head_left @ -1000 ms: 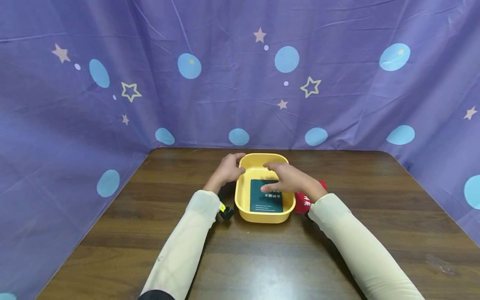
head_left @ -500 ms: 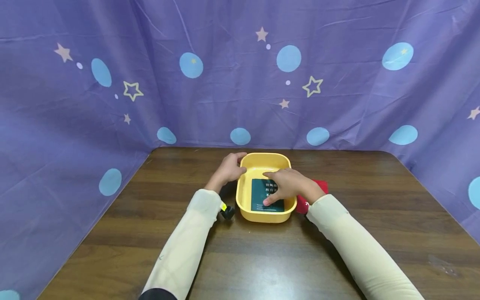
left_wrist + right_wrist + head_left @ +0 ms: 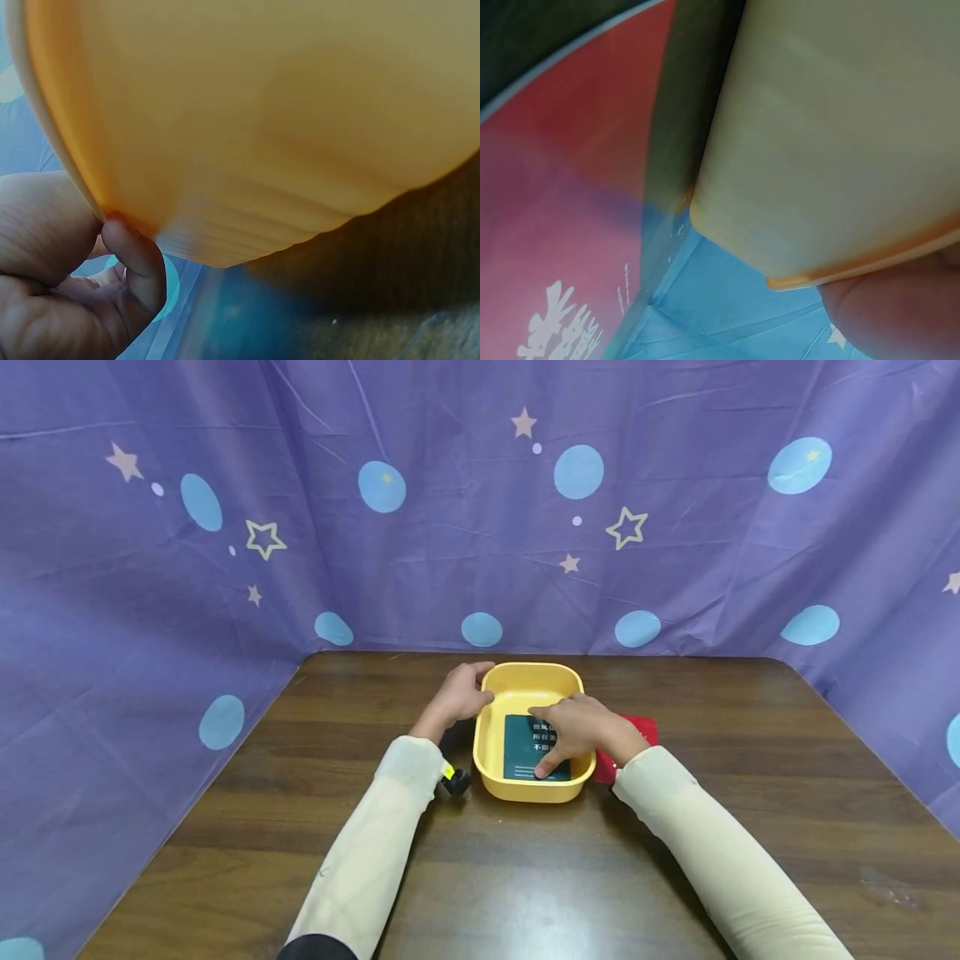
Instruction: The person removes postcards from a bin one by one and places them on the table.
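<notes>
A yellow plastic basin (image 3: pixel 495 752) stands on the table, with a dark green book (image 3: pixel 522 747) printed in white lying flat inside. My left hand (image 3: pixel 457 695) pinches the basin's left rim near the far corner; in the left wrist view, thumb and finger of that hand (image 3: pixel 82 277) meet at the rim beside the basin wall (image 3: pixel 262 135). Reaching over the right rim, my right hand (image 3: pixel 581 727) is spread above the book, its thumb at the near part of the cover. Whether the fingers press the book is hidden. The right wrist view mostly catches the basin's outer wall (image 3: pixel 825 150).
Right of the basin, partly under my right wrist, lies a red packet (image 3: pixel 642 727) with white print. It looms large in the right wrist view as a red panel (image 3: pixel 570 195). Behind the wooden table (image 3: pixel 360 710) hangs a purple patterned curtain (image 3: pixel 450 560).
My right hand has lowered into the basin, its thumb moving nearer to the book's front edge. My left hand stays at the rim, and the basin has hardly shifted.
</notes>
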Action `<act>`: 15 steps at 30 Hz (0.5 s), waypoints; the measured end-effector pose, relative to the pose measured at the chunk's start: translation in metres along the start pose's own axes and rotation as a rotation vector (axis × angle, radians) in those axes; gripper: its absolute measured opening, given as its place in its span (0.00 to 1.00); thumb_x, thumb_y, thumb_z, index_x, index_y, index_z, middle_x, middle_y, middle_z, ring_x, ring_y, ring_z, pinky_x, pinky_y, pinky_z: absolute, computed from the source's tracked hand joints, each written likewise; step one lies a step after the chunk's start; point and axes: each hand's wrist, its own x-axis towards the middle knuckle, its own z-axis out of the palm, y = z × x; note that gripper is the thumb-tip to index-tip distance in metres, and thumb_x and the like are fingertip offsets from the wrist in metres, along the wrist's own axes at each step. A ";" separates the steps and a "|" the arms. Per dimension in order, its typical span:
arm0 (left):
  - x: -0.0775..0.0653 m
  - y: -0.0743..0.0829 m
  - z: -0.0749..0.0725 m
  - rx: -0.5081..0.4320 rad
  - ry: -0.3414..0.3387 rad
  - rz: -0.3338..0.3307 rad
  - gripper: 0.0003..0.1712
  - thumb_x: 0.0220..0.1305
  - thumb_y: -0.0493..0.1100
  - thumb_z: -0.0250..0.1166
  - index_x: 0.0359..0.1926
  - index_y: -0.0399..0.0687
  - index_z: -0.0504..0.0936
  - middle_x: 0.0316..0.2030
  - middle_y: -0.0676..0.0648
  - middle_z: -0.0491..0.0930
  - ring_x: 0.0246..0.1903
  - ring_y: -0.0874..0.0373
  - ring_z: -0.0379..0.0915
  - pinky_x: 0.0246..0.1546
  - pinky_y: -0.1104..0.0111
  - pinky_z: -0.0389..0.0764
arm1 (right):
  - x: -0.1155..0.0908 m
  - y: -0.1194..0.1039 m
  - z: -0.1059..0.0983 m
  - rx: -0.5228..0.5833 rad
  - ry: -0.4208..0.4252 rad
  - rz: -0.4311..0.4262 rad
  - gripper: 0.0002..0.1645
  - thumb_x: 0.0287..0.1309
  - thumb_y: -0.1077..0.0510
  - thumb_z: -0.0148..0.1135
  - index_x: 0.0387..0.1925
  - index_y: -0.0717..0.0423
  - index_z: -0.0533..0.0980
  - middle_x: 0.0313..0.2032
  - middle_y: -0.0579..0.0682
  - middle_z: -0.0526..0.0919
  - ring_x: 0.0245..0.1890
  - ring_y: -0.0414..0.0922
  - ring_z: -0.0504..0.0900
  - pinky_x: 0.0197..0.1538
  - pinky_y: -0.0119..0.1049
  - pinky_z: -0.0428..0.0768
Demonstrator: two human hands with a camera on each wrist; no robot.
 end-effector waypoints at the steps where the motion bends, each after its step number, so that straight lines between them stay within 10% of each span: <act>1: 0.000 0.000 0.000 -0.003 -0.003 -0.002 0.35 0.56 0.32 0.60 0.66 0.40 0.66 0.44 0.40 0.76 0.30 0.55 0.77 0.26 0.69 0.81 | 0.000 0.000 0.000 -0.001 -0.004 0.001 0.69 0.23 0.16 0.62 0.69 0.46 0.64 0.53 0.45 0.78 0.52 0.48 0.72 0.63 0.52 0.61; 15: 0.000 0.000 0.000 -0.021 -0.009 -0.012 0.35 0.56 0.31 0.60 0.67 0.40 0.66 0.43 0.40 0.76 0.33 0.54 0.77 0.29 0.69 0.81 | 0.001 -0.003 -0.001 0.022 0.043 -0.007 0.68 0.23 0.20 0.67 0.69 0.47 0.63 0.52 0.45 0.78 0.49 0.46 0.74 0.61 0.49 0.67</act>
